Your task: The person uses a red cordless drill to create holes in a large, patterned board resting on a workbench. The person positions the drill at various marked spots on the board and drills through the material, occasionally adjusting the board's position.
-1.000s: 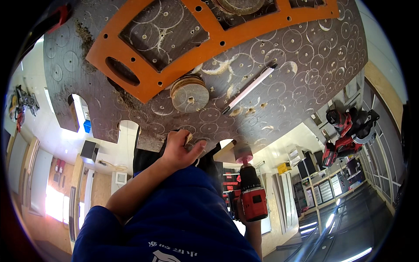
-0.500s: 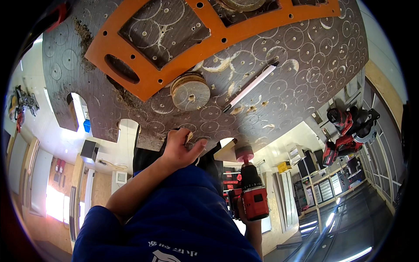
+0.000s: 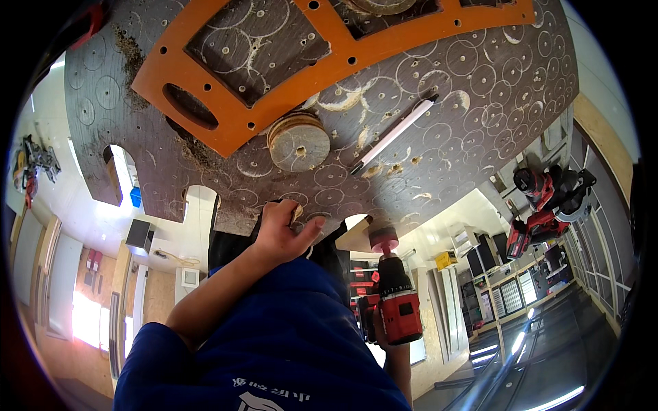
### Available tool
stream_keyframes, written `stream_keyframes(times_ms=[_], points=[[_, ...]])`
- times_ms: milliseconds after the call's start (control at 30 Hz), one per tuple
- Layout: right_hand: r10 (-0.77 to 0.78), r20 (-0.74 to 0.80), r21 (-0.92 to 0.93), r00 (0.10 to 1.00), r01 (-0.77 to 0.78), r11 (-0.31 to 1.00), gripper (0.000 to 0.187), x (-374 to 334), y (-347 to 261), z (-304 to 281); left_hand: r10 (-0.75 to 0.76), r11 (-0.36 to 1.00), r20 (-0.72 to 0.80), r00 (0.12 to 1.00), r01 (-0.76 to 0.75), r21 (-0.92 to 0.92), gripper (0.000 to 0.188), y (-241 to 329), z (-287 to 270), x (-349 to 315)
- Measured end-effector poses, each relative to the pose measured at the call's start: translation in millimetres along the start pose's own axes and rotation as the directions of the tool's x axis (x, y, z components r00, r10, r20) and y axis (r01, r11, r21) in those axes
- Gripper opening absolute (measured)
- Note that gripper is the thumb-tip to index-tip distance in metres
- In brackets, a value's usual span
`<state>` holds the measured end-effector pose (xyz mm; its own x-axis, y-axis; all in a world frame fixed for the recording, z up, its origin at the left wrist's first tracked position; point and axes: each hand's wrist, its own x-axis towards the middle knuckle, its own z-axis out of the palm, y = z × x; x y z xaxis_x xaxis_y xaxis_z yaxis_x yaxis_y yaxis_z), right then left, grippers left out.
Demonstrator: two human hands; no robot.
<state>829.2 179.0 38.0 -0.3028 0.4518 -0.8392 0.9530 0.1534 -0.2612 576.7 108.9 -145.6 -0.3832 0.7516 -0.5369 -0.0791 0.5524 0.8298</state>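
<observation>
My right hand (image 3: 381,335), mostly hidden behind the tool, is closed round the grip of a red and black cordless drill (image 3: 400,315). A reddish hole saw (image 3: 384,240) sits in its chuck, pointing at the near edge of the dark workboard (image 3: 480,151). My left hand (image 3: 277,236) lies at that same edge, further left, with fingers curled and thumb pointing right. A small wood-coloured bit (image 3: 297,213) shows beside its fingers; whether I hold it cannot be made out. Beyond this hand, a short stack of round wooden discs (image 3: 299,147) rests on the board.
An orange curved template (image 3: 274,96) with cut-out windows lies across the far left of the board. A white and black pen (image 3: 394,135) lies right of the discs. Sawdust (image 3: 195,151) gathers by the template. Red power tools (image 3: 541,205) stand at the right.
</observation>
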Motion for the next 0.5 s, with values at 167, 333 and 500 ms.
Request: stream_keyframes(times_ms=[167, 333, 500], points=[[-0.002, 0.0, -0.003, 1.0, 0.002, 1.0, 0.023, 1.9, -1.4, -0.4, -0.061, 0.995, 0.028, 0.998, 0.063, -0.073, 0.036, -6.1, 2.1, -2.8], [-0.003, 0.002, -0.002, 1.0, 0.003, 1.0, 0.023, 1.8, -1.4, -1.5, -0.048, 0.995, 0.014, 0.999, 0.049, -0.086, 0.035, -6.9, 3.2, -2.9], [-0.008, 0.004, -0.006, 1.0, 0.008, 1.0, 0.023, 2.2, -1.9, -2.3, -0.013, 0.999, -0.002, 1.0, 0.013, -0.052, 0.035, -9.9, 4.1, -4.0]])
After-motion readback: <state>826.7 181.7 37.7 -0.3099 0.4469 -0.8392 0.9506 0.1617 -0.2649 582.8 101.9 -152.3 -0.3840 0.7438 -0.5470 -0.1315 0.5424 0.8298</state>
